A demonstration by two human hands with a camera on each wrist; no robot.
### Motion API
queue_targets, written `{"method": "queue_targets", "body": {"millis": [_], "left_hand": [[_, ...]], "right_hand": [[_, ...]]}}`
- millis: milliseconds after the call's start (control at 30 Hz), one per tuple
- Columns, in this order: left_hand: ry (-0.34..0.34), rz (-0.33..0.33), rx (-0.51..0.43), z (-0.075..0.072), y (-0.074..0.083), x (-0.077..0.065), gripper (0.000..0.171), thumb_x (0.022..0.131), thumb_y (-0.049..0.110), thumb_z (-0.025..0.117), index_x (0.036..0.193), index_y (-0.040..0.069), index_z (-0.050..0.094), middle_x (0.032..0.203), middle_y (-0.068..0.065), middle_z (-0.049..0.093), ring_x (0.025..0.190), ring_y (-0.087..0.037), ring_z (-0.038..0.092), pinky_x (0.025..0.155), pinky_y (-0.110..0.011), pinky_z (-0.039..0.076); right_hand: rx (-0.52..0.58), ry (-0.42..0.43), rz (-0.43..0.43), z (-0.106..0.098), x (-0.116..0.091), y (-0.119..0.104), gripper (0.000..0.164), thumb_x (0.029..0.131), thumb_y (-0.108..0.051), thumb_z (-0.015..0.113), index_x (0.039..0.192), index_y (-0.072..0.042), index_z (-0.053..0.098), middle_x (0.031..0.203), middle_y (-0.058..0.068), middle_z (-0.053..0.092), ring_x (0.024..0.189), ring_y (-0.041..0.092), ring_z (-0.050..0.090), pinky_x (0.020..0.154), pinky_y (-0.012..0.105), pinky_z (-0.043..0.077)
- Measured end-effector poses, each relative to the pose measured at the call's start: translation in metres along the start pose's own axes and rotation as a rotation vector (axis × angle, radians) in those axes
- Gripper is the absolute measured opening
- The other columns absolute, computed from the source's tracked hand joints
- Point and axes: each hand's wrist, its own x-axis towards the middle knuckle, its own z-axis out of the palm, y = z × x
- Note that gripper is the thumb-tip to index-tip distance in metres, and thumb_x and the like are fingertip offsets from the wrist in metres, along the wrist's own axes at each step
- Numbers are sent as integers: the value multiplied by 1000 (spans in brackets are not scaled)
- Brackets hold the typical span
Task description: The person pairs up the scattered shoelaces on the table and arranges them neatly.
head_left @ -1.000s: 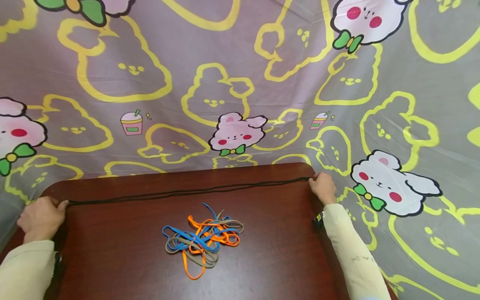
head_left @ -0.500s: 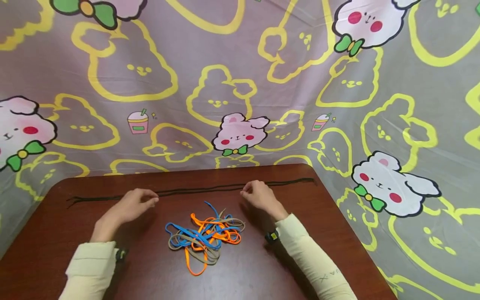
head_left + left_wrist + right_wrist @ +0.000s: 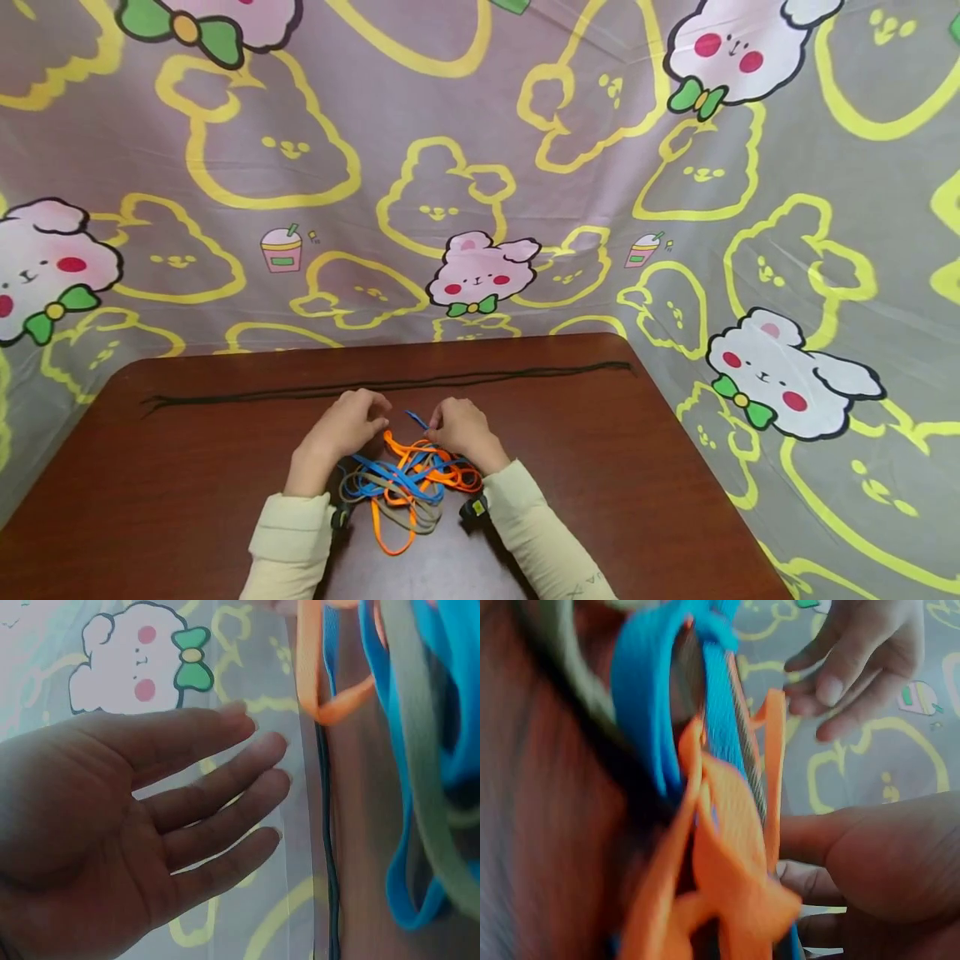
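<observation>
A tangled pile of flat laces lies mid-table: a blue lace (image 3: 408, 481), an orange lace (image 3: 390, 550) and a grey-brown lace (image 3: 427, 518). My left hand (image 3: 345, 429) hovers at the pile's left edge; the left wrist view shows its fingers (image 3: 217, 840) spread and holding nothing. On the other side, my right hand (image 3: 467, 432) has its fingertips beside the free end of the blue lace. In the right wrist view, laces partly hide its extended fingers (image 3: 810, 883), so contact is unclear. Behind both hands, dark laces (image 3: 247, 394) lie stretched side by side.
The brown tabletop (image 3: 187, 500) has rounded back corners. A patterned fabric curtain (image 3: 585, 192) hangs directly behind the table and along its right side. Each wrist carries a small black camera (image 3: 474, 507).
Both hands released the ends of the dark laces, which now lie on the table. They moved inward from the far sides to the coloured pile.
</observation>
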Motion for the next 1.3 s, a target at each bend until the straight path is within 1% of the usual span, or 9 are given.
{"method": "queue_targets", "body": {"millis": [200,333,433,600,667,767,933,1067,1300], "left_hand": [[69,32,18,5,13,-3,25,97,8,68,119,-1,71,115,-16,71,106,-34,66,88,-51,53],[114,109,35,4,22,-6,25,98,9,66,121,1,71,121,-18,69,120,-41,58,98,-59,46],[120,166,26,2,27,-9,24,99,8,65,121,3,72,123,-16,69,123,-42,55,99,-61,43],[45,199,-80,-4,34,-12,17,98,8,66,112,4,75,108,-10,74,97,-24,68,81,-40,54],[14,206,-134,-8,36,-14,14,98,7,66,107,4,76,101,-9,75,85,-18,68,71,-32,54],[12,235,-176,-15,38,-20,12,98,6,66,102,4,77,92,-8,76,78,-17,68,67,-26,52],[67,285,-185,-25,40,-27,14,97,3,66,101,7,79,88,-2,76,80,-16,69,69,-27,53],[112,280,-175,-32,39,-32,17,97,0,65,104,7,78,88,2,75,81,-11,68,71,-28,54],[291,273,-174,-43,38,-41,18,92,0,72,107,6,79,98,-4,78,90,-20,72,74,-26,55]], "right_hand": [[-17,20,-30,-6,-10,-9,18,92,-17,74,75,-19,67,66,-9,59,59,8,52,58,26,44],[22,22,-69,-22,-20,-21,12,96,-19,72,85,-18,68,72,-8,61,59,7,52,57,25,44],[60,48,-124,-35,-29,-30,5,97,-18,71,92,-15,71,78,-6,66,58,5,52,56,23,44],[112,92,-200,-52,-42,-39,5,98,-17,69,96,-14,72,75,-8,65,56,3,51,52,21,42],[134,96,-216,-57,-48,-42,5,98,-19,69,95,-16,71,71,-9,63,53,3,50,50,22,40],[156,99,-238,-64,-54,-47,6,98,-21,69,94,-17,71,66,-10,62,51,3,49,49,22,39],[176,114,-263,-72,-61,-52,6,97,-23,71,93,-19,72,68,-13,62,55,2,51,52,21,41],[203,117,-266,-77,-65,-53,10,98,-25,70,95,-17,74,71,-15,63,59,1,53,54,21,43],[289,75,-255,-87,-75,-56,11,100,-24,68,97,-16,74,72,-15,65,51,7,60,55,23,46]]}}
